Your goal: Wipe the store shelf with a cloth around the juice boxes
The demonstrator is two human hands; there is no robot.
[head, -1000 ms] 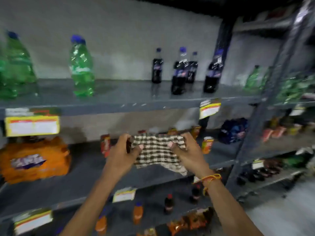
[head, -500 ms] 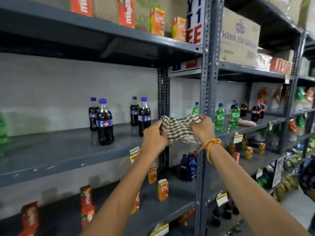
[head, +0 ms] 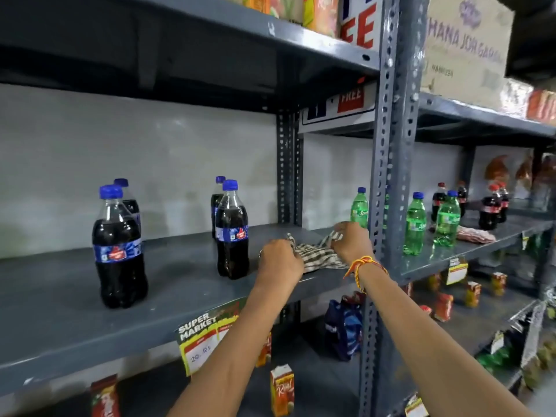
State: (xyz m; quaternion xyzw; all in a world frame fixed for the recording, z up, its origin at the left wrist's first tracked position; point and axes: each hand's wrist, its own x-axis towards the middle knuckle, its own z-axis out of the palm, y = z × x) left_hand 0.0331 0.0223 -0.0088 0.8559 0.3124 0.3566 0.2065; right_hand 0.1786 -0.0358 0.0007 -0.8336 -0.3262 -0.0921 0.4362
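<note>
A brown-and-white checked cloth [head: 318, 254] lies on the grey middle shelf [head: 168, 281], near its right end. My left hand [head: 278, 263] grips the cloth's left edge. My right hand [head: 350, 240], with an orange thread band on the wrist, pinches the cloth's right corner. Small juice boxes stand on the shelf below: one [head: 281, 389] under my left forearm, another [head: 105, 397] at the lower left, more [head: 471, 293] in the right bay. Larger juice cartons [head: 320, 13] sit on the top shelf.
Dark cola bottles [head: 231, 233] [head: 118, 248] stand on the middle shelf left of the cloth. A perforated steel upright [head: 391, 176] rises just right of my right hand. Beyond it are green soda bottles [head: 416, 224] and a price tag [head: 204, 341] hangs at the shelf front.
My view rose from the lower shelves to the cola shelf. Both hands carried the cloth up and forward, and it now rests on the middle shelf instead of hanging in the air.
</note>
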